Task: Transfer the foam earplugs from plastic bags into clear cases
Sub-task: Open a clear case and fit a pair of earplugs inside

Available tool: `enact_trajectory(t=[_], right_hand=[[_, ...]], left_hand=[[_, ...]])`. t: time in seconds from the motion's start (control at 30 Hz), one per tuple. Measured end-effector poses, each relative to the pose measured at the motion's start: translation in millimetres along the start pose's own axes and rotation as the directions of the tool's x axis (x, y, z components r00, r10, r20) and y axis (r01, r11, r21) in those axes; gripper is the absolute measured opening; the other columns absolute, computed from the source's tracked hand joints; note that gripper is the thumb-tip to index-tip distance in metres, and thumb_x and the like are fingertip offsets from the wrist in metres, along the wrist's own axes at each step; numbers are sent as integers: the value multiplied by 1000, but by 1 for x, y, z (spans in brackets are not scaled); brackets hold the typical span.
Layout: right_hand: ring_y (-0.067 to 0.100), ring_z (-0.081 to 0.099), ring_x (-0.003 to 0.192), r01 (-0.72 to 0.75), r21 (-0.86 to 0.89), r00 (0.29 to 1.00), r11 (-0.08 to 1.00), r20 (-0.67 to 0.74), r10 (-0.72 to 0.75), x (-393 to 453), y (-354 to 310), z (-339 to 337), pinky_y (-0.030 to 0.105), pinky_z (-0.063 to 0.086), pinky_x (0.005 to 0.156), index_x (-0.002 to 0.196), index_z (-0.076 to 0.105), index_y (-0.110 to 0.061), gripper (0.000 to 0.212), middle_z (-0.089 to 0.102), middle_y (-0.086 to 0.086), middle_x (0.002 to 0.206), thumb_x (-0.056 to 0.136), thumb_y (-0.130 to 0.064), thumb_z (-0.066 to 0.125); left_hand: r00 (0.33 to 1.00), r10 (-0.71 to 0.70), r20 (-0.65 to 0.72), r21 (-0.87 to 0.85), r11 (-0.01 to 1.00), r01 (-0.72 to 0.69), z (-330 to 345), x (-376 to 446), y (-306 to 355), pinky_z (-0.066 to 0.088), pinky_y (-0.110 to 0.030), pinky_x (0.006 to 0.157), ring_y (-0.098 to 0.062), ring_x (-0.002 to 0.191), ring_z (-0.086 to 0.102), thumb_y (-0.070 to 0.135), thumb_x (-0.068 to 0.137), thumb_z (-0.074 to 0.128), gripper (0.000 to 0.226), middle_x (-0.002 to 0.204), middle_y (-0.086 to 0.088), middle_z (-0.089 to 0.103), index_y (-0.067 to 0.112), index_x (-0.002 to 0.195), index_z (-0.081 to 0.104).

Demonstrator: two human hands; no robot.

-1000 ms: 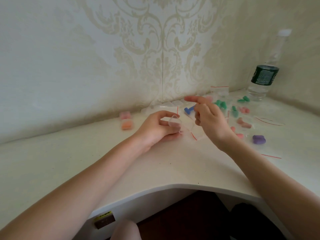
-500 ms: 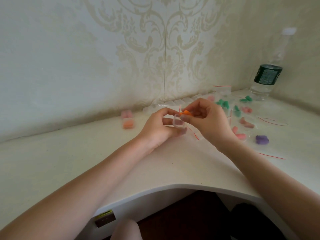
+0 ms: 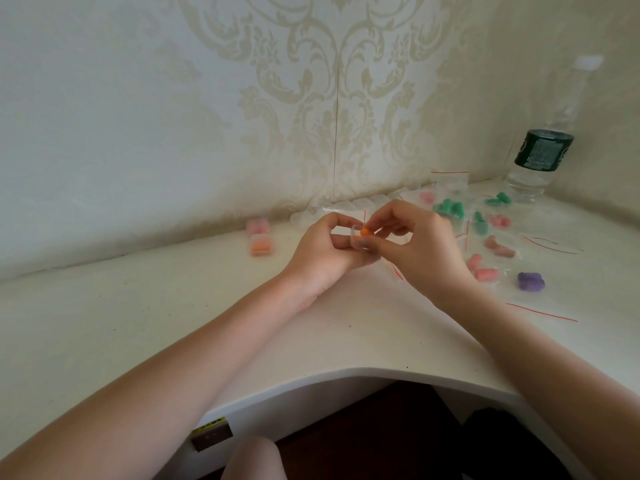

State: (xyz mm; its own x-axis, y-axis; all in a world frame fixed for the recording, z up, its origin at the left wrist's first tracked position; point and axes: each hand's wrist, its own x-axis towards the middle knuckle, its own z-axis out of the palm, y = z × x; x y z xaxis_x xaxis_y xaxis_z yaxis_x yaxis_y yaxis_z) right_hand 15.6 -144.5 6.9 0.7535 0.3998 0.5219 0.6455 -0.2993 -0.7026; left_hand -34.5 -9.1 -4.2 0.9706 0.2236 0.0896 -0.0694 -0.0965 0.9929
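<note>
Cream damask wallpaper (image 3: 311,98), white curved corner desk (image 3: 104,323), soft daylight

Orange foam earplug (image 3: 365,232) at the mouth of a small clear case (image 3: 358,240), open, held above the table. Bagged earplugs lie right: green (image 3: 450,208), pink (image 3: 483,270), purple (image 3: 530,281). Filled cases, pink (image 3: 258,226) and orange (image 3: 262,247), lie left.
</note>
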Motion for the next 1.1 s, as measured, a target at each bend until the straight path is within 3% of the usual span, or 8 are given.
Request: enact_trajectory(t=[0.17, 0.33, 0.6, 0.77, 0.83, 0.93, 1.0, 1.1], right_hand=[[-6, 54, 73, 47, -44, 999, 998, -3, -48, 1, 2, -2, 4, 35, 71, 82, 73, -16, 3, 67, -9, 76, 80, -14, 74], [-9, 55, 78, 80, -101, 997, 992, 32, -77, 2, 4, -2, 4, 38, 72, 92, 76, -16, 15, 69, -9, 80, 84, -6, 68], [3, 48, 85, 32, -161, 995, 986, -85, -47, 4, 8, 0, 6, 33, 71, 90, 61, -20, 20, 57, -14, 86, 78, -27, 76], [0, 56, 81, -101, -4, 994, 995, -43, 101, 5, 8, 3, 7, 40, 68, 95, 61, -20, 17, 61, -11, 90, 82, -20, 71], [9, 63, 79, -196, 138, 980, 971, -19, 200, 6, 7, 4, 19, 53, 74, 99, 64, -18, 10, 66, -4, 94, 90, -22, 62], [10, 66, 75, -356, 373, 930, 857, 53, 363, 7, 4, 3, 31, 57, 75, 110, 63, -21, 23, 69, -2, 98, 101, -29, 44], [7, 66, 76, -369, 414, 923, 832, 63, 379, 7, 4, 2, 27, 56, 74, 114, 62, -23, 24, 69, -5, 96, 101, -27, 42], [9, 68, 84, -286, 338, 957, 897, 64, 281, 4, 5, 5, 25, 55, 73, 113, 64, -19, 20, 72, -2, 93, 96, -19, 55]], left_hand=[[986, -93, 138, -382, 913, 140, -2, 0, 11, 55, -30, 87, -23, 88, 70, -13, 80, 50, 26, 95, -17, 69, 4, 96, 63], [991, -107, 84, -361, 923, 130, -1, 1, 7, 57, -26, 80, -24, 88, 71, -9, 82, 62, 26, 88, -15, 71, 2, 106, 57], [989, -115, 95, -355, 924, 141, -1, 2, 7, 57, -27, 80, -28, 90, 71, -10, 81, 61, 24, 83, -13, 71, 5, 99, 58], [985, -149, 85, -402, 900, 171, -2, 4, 6, 59, -26, 73, -25, 79, 71, -1, 87, 62, 10, 79, -13, 71, 5, 93, 57], [983, -169, 66, -425, 887, 181, -2, 5, 5, 59, -26, 70, -26, 76, 72, -2, 87, 61, 8, 82, -16, 70, 4, 91, 57], [977, -206, 47, -474, 857, 204, -4, 7, 5, 60, -28, 68, -28, 74, 71, -4, 89, 58, 6, 80, -17, 68, 1, 87, 55], [974, -221, 41, -490, 845, 213, -5, 9, 4, 60, -28, 69, -28, 76, 71, -4, 89, 56, 4, 80, -17, 68, -1, 92, 56], [971, -232, 56, -485, 844, 230, -6, 12, 4, 60, -27, 69, -25, 77, 72, 2, 91, 57, 15, 83, -16, 66, -5, 104, 58]])
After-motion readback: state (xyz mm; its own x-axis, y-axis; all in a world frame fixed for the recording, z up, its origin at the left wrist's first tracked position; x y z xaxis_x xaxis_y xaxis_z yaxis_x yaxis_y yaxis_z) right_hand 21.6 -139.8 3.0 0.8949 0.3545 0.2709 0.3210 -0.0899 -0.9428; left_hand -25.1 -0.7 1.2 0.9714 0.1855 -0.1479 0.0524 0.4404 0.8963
